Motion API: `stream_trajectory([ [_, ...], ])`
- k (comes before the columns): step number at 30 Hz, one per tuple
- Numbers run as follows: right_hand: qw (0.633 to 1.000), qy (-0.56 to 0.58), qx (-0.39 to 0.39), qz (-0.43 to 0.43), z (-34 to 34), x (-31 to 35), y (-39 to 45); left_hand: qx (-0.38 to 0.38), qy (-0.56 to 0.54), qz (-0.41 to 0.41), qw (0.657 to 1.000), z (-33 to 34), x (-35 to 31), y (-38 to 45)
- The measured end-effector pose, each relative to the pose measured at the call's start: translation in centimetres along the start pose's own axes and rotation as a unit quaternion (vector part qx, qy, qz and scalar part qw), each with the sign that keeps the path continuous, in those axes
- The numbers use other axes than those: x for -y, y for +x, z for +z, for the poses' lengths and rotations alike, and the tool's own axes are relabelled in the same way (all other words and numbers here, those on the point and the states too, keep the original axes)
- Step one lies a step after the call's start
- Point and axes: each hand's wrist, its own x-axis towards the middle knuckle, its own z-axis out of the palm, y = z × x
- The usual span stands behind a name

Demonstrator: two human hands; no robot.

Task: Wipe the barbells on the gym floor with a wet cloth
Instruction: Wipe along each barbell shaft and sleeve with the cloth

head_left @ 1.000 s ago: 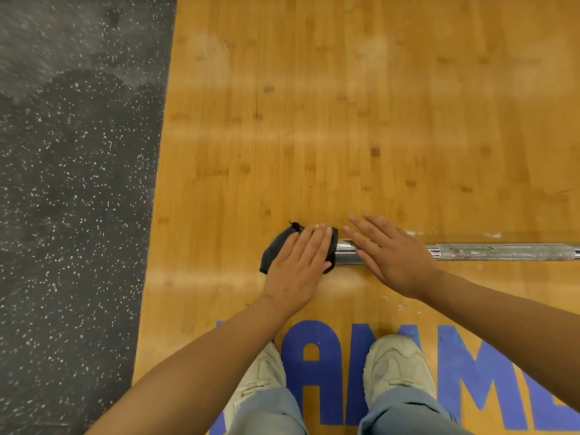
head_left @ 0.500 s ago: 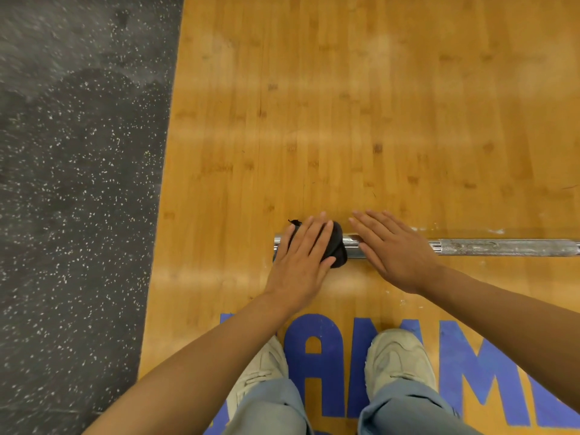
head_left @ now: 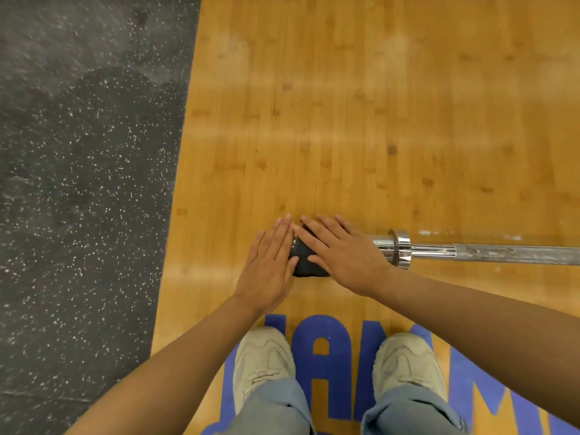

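Observation:
A steel barbell (head_left: 470, 253) lies across the wooden floor, running from the middle out past the right edge; its shiny collar (head_left: 400, 248) and sleeve show beside my right wrist. A dark cloth (head_left: 303, 263) covers the sleeve's left end. My left hand (head_left: 270, 268) lies flat with straight fingers against the cloth's left side. My right hand (head_left: 342, 255) lies flat with straight fingers over the cloth and sleeve. Most of the cloth is hidden under the two hands.
Wooden floor (head_left: 376, 120) with blue painted letters (head_left: 326, 365) under my two pale shoes (head_left: 263, 368). Dark speckled rubber flooring (head_left: 78, 183) fills the left side. White chalk flecks (head_left: 426, 232) lie behind the bar.
The barbell has slid left, so the collar now shows. My right hand has moved left onto the cloth, and my left hand has shifted to the cloth's left side.

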Motion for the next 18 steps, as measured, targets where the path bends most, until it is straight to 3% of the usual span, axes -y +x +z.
stream_trajectory([
  [7,0.997,-0.053,-0.025,0.04,0.2,-2.0,-4.4,-0.016,-0.013,-0.01,1.0,0.6,0.3,0.1],
  [11,0.997,-0.031,0.009,0.068,-0.1,-0.9,-2.6,-0.02,0.028,-0.016,0.999,0.5,0.1,0.1],
  [18,0.999,-0.039,0.027,0.024,0.5,0.2,-0.1,-0.009,0.07,0.011,0.997,0.0,0.9,0.1],
])
